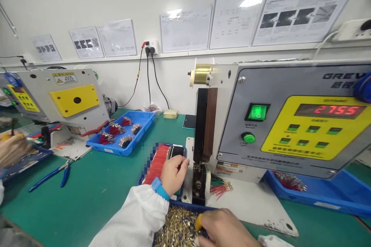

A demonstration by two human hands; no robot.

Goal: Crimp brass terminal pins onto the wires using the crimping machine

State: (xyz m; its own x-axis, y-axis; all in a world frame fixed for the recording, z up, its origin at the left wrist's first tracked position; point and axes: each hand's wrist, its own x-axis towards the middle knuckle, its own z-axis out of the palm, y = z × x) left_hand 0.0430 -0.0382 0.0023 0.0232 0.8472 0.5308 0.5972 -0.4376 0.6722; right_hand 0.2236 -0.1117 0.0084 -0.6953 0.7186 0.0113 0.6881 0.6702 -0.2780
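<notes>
My left hand [174, 173], with a blue watch at its wrist, is closed in a pinch beside the press head [199, 183]. What its fingertips hold, if anything, is too small to make out. Under and behind it lies a tray of red wires [156, 164] and black wires [177, 151]. My right hand [227, 229] is curled over a blue tray of small brass terminals [179, 225], its fingers bent down at the tray's right side. Something yellow [198, 222] covers or sits at one fingertip. Whatever those fingers pinch is hidden.
A grey machine [261, 123] with a lit display stands close on the right. Finished wires [222, 188] lie on its base, and a blue bin [319, 197] is beyond. Further left are a blue tray of wire bundles [121, 131], pliers [52, 175] and a co-worker's hand [14, 150].
</notes>
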